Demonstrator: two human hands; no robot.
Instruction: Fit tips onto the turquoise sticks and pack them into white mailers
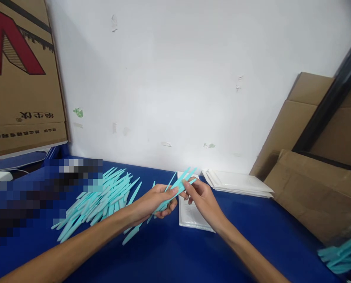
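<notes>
Packing workshop, apparently: blue table (252, 224) bearing heaped turquoise pieces (104, 202) and white packets (237, 182), printed carton (24, 94) at its left, scuffed wall (169, 78) behind it.

Fingers (172, 191) partly hide the held turquoise sticks (180, 184).

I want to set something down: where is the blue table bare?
Bare table: between the loose sticks and the right forearm, nearer you than the white pack; also from right forearm to cardboard. Crowded: left, teal pile; back right, white stack; lower right, teal bundle.
</notes>
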